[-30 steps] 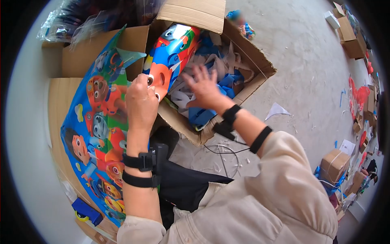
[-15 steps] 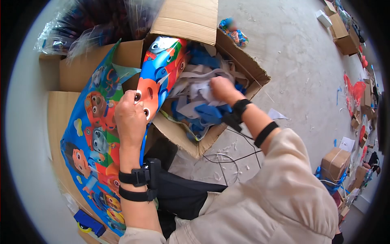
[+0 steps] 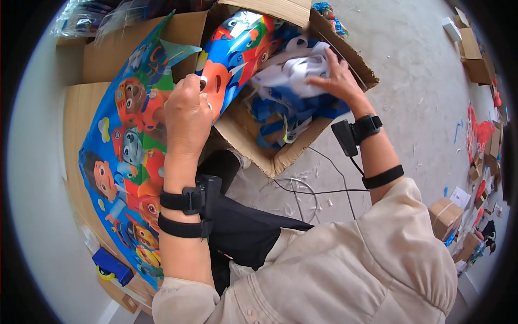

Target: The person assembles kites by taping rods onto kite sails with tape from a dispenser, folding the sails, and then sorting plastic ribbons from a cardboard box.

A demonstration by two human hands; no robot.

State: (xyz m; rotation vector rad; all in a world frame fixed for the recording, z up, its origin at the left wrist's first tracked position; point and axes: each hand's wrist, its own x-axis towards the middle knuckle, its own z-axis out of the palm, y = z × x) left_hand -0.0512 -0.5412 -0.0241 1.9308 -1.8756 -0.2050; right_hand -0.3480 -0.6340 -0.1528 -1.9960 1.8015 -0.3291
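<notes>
My left hand (image 3: 188,116) is closed on the edge of a glossy cartoon-printed plastic sheet (image 3: 132,148). The sheet hangs down the left side, and its upper part folds over into the cardboard box (image 3: 245,148). Over the right half of that box, my right hand (image 3: 341,80) has its fingers and thumb spread. Just beside and partly under those fingers lies a loose heap of white strips (image 3: 302,70), blurred by motion. Blue strips (image 3: 302,113) are tangled beneath the white ones. Whether my right fingertips touch the white strips is hard to tell.
A dark, clear-wrapped bundle (image 3: 116,16) sits at the upper left. A blue object with a yellow part (image 3: 113,267) is at the lower left. Black cables (image 3: 324,189) cross the floor below the box. Along the far right are cardboard cartons (image 3: 447,216) and red plastic (image 3: 477,132).
My right hand has come up out of the strips and moved right, its fingers spreading. White strips have shifted up, showing more blue ones. My left hand keeps its hold; the view has tilted.
</notes>
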